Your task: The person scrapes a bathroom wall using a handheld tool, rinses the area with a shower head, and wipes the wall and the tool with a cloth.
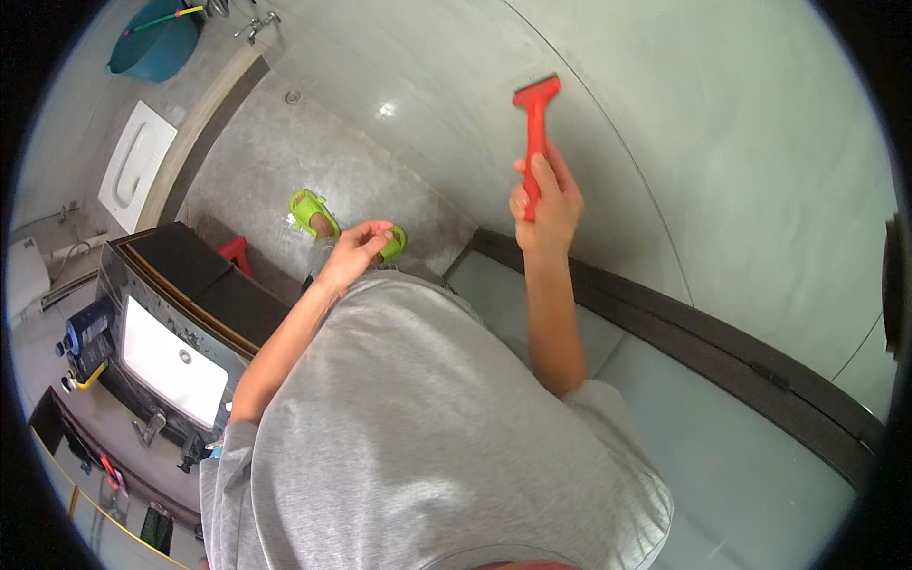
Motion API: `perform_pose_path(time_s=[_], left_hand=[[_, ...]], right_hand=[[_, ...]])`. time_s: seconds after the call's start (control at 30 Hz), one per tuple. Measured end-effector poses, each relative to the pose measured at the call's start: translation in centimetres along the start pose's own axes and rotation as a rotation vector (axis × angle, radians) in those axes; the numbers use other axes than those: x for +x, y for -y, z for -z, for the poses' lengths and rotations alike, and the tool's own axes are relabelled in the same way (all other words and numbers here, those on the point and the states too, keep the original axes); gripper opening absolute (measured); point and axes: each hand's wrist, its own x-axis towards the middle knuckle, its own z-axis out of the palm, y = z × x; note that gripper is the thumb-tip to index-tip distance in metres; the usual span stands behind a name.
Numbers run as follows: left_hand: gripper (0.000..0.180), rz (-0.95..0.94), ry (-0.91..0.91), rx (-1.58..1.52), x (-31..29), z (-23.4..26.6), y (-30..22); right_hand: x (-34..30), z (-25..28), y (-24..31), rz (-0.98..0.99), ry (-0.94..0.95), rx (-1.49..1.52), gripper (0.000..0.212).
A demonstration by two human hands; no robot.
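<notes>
A red scraper with a short wide head is gripped by its handle in my right hand. My fingers wrap around the handle, and the head points up and away from me against the background of the pale wall. Whether its edge touches the wall, I cannot tell. In front of my waist, my left hand is bent inward, thumb and fingertips drawn close together. Anything between those fingertips is too small or hidden to make out.
Green slippers are on my feet on the grey floor. A dark vanity with a white sink stands at left. Beyond a raised ledge are a squat toilet and a blue tub. A dark door track runs right.
</notes>
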Motion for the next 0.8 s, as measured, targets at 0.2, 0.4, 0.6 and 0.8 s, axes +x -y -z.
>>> perform_pose_path(time_s=[0.2,0.4,0.6,0.8], left_hand=[[0.033,-0.013,-0.011,0.002,-0.3,-0.4,0.2],[0.033,0.000,-0.008,-0.015,-0.2,-0.4,0.6],[0.034,0.009,0.000,-0.013,-0.3,-0.5,0.4],[0.035,0.002,-0.015,0.034,0.4,-0.2,-0.3]], right_hand=[[-0.1,-0.2,0.0,-0.013,-0.035,-0.015,0.040],[0.2,-1.5,0.0,-0.014,-0.023,-0.021,0.041],[0.5,-1.6,-0.1,-0.022,-0.003,0.001,0.041],[0.6,-1.2,0.6,-0.020,-0.013,0.000,0.041]])
